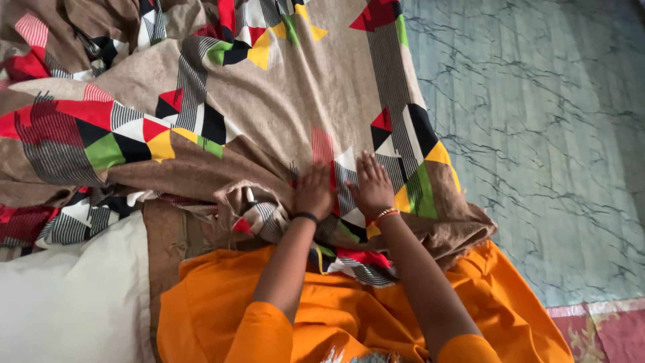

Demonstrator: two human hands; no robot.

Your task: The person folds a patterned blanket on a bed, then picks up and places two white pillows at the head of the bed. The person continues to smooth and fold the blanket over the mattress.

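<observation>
While both arms reach forward, palms press the patterned cloth (282, 114).
Left hand (314, 191) and right hand (371, 185) lie flat, side by side, fingers together, gripping nothing.

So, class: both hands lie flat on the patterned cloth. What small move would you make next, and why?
Probably slide both palms outward to smooth the fabric. The left hand and right hand press side by side on the brown patterned cloth, and a bunched fold sits just left of them, so the cloth there is not yet flat.
</observation>
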